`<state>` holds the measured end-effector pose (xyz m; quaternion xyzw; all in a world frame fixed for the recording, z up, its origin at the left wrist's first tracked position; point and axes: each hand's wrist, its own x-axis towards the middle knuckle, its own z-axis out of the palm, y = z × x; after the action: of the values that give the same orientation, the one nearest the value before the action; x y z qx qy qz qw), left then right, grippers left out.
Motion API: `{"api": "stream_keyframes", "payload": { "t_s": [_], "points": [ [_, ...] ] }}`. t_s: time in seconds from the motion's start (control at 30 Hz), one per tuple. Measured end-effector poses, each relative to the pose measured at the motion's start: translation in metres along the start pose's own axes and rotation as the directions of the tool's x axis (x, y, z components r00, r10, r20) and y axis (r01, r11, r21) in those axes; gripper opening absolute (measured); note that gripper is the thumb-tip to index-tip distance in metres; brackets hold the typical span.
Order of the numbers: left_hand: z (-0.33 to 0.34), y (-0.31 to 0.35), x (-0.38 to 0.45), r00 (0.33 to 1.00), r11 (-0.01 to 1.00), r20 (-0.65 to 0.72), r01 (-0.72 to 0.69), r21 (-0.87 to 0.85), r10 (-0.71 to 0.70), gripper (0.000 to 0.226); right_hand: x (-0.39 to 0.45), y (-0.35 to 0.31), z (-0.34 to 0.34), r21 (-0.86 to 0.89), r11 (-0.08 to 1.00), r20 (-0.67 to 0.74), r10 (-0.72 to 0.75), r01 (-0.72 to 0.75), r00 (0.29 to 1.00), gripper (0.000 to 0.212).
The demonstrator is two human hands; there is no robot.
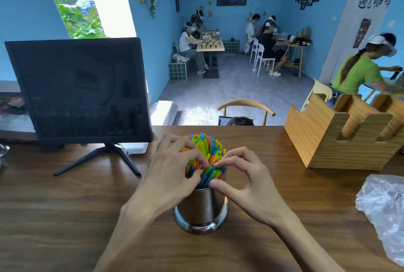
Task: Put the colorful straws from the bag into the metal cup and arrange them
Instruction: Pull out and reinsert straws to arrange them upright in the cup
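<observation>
A metal cup point(201, 208) stands upright on the wooden table point(65, 217), close to the near edge, packed with colorful straws point(209, 151) that fan out above its rim. Both hands are at the bundle: the left hand point(172, 171) curls over its left side with thumb and fingers pinching straws, and the right hand point(247, 180) pinches straws at the right, thumb low near the rim and fingertips on the tops. To the right, well apart, a crumpled clear plastic bag point(384, 210) lies on the table. Further back on the left stands a dark monitor point(80, 88) on splayed legs, and at the far right a wooden slotted holder point(345, 132). Beyond the table, a chair back point(247, 105) and seated people in a blue room
</observation>
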<state>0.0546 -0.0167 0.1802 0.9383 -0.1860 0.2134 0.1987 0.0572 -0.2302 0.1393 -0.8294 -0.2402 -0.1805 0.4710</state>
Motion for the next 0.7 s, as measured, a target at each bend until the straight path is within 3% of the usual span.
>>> {"api": "stream_keyframes", "payload": {
  "t_s": [0.23,0.4,0.53,0.7],
  "points": [
    [-0.006,-0.007,-0.005,0.999,0.999,0.000,-0.034,0.022,0.034,0.025,0.001,-0.003,0.005,-0.052,0.998,-0.010,-0.026,0.025,1.000,0.023],
    [-0.016,-0.004,-0.005,0.988,0.996,-0.125,-0.087,-0.009,0.086,0.012,0.003,-0.007,0.005,-0.066,0.998,-0.009,-0.010,0.009,1.000,0.024],
    [-0.030,0.002,-0.003,0.964,0.983,-0.257,-0.104,-0.152,0.062,0.017,0.008,-0.018,0.006,-0.122,0.992,-0.057,-0.045,0.038,0.997,0.035],
    [-0.045,0.009,0.007,0.943,0.925,-0.333,-0.134,-0.355,0.009,0.013,0.020,-0.031,0.013,-0.105,0.991,0.005,-0.079,0.079,0.997,0.033]
  ]
}}
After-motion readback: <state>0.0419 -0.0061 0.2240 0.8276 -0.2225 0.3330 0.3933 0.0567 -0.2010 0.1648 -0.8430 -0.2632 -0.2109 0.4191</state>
